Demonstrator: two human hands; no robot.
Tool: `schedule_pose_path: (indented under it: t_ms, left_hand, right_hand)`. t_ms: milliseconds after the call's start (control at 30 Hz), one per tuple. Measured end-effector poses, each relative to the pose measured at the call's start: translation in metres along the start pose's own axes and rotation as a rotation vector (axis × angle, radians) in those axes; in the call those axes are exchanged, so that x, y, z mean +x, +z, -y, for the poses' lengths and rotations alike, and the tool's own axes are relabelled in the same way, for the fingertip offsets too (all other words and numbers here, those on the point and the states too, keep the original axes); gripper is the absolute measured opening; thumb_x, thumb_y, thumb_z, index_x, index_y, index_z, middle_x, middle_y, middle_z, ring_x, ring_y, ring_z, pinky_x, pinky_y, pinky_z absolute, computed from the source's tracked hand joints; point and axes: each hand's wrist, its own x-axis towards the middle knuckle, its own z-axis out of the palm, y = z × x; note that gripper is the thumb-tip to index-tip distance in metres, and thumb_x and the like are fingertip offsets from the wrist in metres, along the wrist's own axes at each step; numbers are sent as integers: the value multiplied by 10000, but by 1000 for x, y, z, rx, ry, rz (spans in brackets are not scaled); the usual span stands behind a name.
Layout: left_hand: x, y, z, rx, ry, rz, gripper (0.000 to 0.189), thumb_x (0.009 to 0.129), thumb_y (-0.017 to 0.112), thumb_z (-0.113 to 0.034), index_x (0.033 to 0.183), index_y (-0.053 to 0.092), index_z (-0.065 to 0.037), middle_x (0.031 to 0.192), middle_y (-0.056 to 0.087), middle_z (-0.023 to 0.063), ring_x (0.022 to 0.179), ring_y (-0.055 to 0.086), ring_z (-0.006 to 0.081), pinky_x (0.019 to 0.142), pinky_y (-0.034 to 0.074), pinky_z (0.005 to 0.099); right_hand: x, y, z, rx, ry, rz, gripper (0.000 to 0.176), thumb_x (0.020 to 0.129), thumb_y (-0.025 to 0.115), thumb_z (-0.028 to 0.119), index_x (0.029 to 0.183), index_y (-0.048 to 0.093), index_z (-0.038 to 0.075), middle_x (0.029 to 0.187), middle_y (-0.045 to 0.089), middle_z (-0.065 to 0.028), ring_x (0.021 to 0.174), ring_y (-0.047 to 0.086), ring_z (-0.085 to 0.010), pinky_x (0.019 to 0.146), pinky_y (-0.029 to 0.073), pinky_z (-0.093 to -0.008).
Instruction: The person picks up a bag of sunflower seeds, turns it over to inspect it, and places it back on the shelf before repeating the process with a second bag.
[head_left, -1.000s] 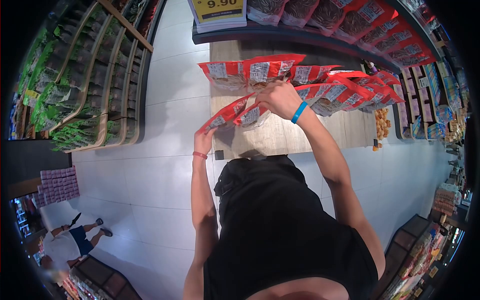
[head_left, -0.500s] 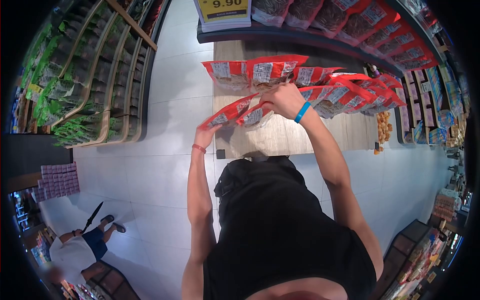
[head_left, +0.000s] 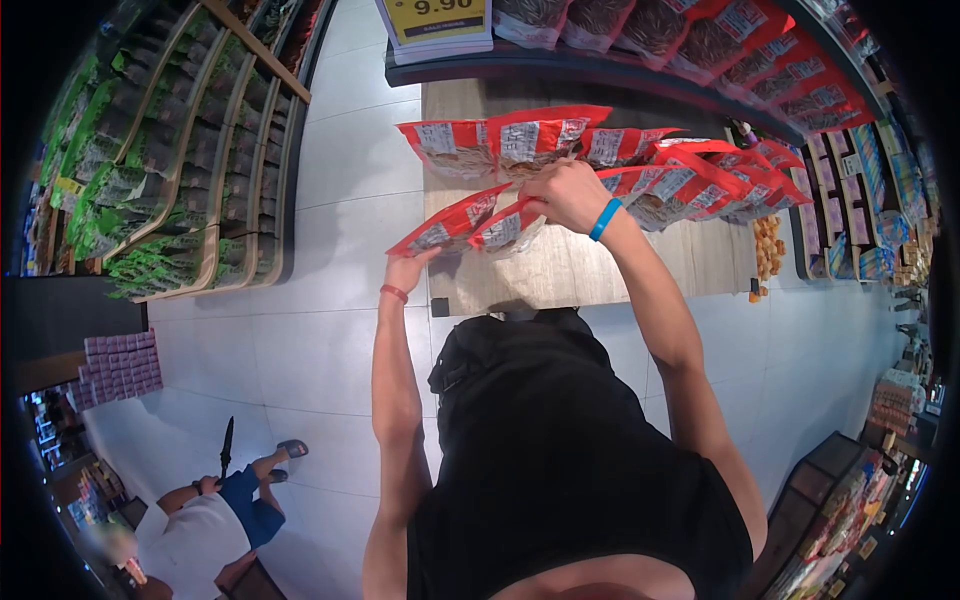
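Note:
My left hand [head_left: 411, 264] is closed on the lower left corner of a red-topped bag [head_left: 450, 224] at the left end of the front row. Beside it, my right hand [head_left: 565, 195], below a blue wristband, pinches the top edge of a neighbouring red bag [head_left: 508, 229]. Both bags stand on a wooden table [head_left: 570, 270]. Behind them is a back row of similar red bags [head_left: 535, 140], and more red bags [head_left: 690, 190] continue to the right of my right hand.
A dark raised shelf [head_left: 590, 68] with red bags and a yellow price sign [head_left: 437, 22] lies beyond the table. Racks of green bags [head_left: 170, 170] stand at left. Another person [head_left: 205, 535] with a dark umbrella [head_left: 227, 447] walks at lower left.
My left hand and its bag have shifted slightly left, widening the gap at the neighbouring bag. My right hand has barely moved. The other person has moved right.

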Motion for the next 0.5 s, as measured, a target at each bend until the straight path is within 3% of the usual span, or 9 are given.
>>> schedule_pose_path:
  t_ms: [100, 333, 500]
  left_hand:
    - [3, -5, 7, 11, -7, 31, 339, 804, 754, -142, 1078, 645, 26, 1036, 705, 83, 942, 650, 163, 841, 497, 311]
    - [1, -7, 15, 48, -54, 48, 282, 808, 752, -136, 1023, 669, 27, 994, 715, 74, 904, 658, 154, 817, 507, 311]
    - [-1, -5, 12, -11, -29, 29, 297, 806, 761, -152, 1025, 676, 29, 997, 714, 75, 908, 658, 162, 831, 502, 303]
  right_hand:
    - [0, -3, 0, 32, -4, 20, 131, 770, 688, 248, 838, 703, 137, 763, 673, -90, 776, 653, -287, 716, 511, -407]
    - [-2, 2, 0, 17, -2, -20, 136, 770, 692, 259, 830, 701, 138, 735, 665, -86, 756, 650, -288, 711, 509, -407]
    - [-5, -1, 0, 4, -7, -31, 220, 732, 737, 264, 894, 692, 122, 841, 674, -71, 871, 639, -260, 769, 502, -383]
